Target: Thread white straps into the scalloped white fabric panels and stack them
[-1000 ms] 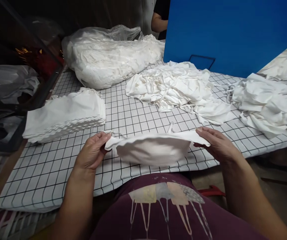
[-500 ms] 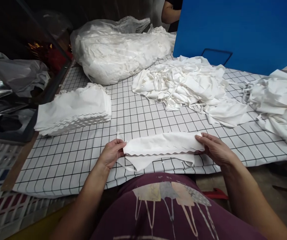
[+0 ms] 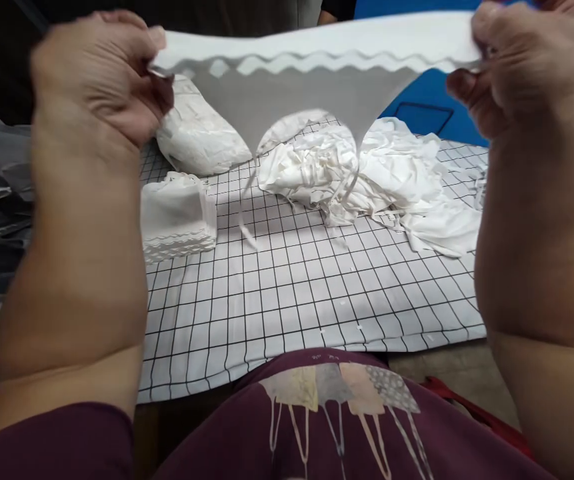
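Now we have the white fabric piece point(image 3: 317, 87) stretched out high above the table point(image 3: 307, 287), close to our eyes. Our left hand point(image 3: 99, 73) is pinched tight on its left end and our right hand point(image 3: 521, 63) is pinched on its right end, fingers curled closed round the cloth. The piece has a scalloped edge along the top fold and two thin straps dangling down toward the table.

What could slip here? We judge the grip is only at the very corners, so a pull too hard could drag the fabric out of one pinch and let it drop toward the table. Those loose straps hang just above the loose heap of white pieces point(image 3: 367, 173) at the far side of the table, and they could snag or tangle there if the piece comes down carelessly. The neat stack of folded pieces point(image 3: 179, 217), at the left side of the table, looks easy to knock askew.

Hard to see: our forearms block both sides of the table, the fingertips are tucked behind the cloth, the bagged bundle point(image 3: 197, 137) beyond the stack is half covered, and the blue panel point(image 3: 421, 100) behind the table is mostly hidden.
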Demonstrator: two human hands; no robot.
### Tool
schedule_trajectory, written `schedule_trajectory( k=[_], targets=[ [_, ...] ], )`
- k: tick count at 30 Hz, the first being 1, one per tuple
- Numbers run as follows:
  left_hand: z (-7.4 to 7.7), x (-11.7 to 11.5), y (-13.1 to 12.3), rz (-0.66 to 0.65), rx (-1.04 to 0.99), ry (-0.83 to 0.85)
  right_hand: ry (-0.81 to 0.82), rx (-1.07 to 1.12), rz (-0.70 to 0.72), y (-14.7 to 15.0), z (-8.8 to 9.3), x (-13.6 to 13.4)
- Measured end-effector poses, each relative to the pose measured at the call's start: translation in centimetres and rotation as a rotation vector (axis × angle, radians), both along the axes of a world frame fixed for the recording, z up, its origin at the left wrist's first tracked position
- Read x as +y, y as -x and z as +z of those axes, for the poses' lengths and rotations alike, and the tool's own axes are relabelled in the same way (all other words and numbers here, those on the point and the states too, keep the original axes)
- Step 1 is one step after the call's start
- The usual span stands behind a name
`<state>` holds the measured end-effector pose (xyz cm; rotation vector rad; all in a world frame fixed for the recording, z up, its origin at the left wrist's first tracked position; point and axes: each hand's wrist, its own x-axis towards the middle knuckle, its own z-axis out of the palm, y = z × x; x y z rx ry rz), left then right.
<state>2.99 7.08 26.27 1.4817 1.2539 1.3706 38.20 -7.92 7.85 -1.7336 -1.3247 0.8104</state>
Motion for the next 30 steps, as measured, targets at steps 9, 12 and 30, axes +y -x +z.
schedule_trajectory(
  k=[9,12,30],
  targets=[
    [-15.0,-8.5,4.0,0.006,0.091,0.460,0.093,0.105,-0.015,-0.3,-1.7,-3.1],
    [-21.2,-12.7,5.2,-0.009,0.083,0.690,0.293,0.030,0.032,1.0,-4.9,-6.8],
    [-27.2,-19.7,3.8,-0.254,1.070,-0.139,-0.049,-0.813,0.322,5.7,-8.5,-11.4]
  ],
)
